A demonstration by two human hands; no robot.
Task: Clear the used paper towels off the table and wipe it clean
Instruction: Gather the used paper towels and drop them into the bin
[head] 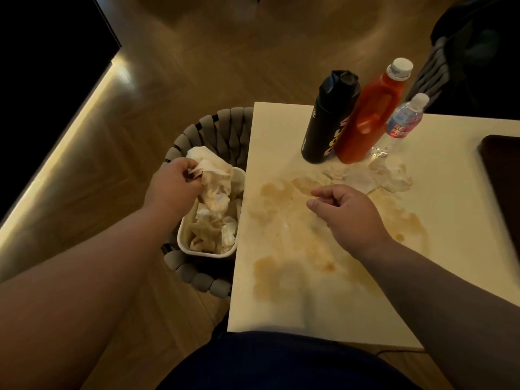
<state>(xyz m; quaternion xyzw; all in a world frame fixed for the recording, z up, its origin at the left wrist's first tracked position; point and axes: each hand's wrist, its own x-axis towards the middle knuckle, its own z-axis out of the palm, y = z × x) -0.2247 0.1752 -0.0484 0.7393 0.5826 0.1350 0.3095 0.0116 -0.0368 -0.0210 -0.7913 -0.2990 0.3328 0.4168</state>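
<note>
1. Fingers of the left hand pinched a crumpled, brown-stained wad of paper towel, with thumb and fingertips curled round its upper edge.
2. That wad hung over the bin, and its lower folds touched the heap of used towels already inside.
3. White and round-cornered, the bin was filled nearly to its rim.
4. It stood inside a grey woven frame, just beside the left edge of the table. Whether that frame was a basket or a seat could not be told.
5. Over the middle of the table was the right hand, knuckles up, its fingers loosely curled with nothing in them and the thumb close to the forefinger. Whether it touched the top or hovered just above could not be told.
6. Brown stains spread in smears and pools across the white top, from near the left edge to under and beyond the right wrist.
7. More towels lay flattened and damp on the table beyond the right hand, just in front of the bottles.
8. At the far edge stood a black flask, an orange bottle with a white cap and a small water bottle, all upright and packed side by side.
9. At the right edge of the table lay a dark slab, cut off by the picture.
10. Wood floor showed beyond the table and bin.
</note>
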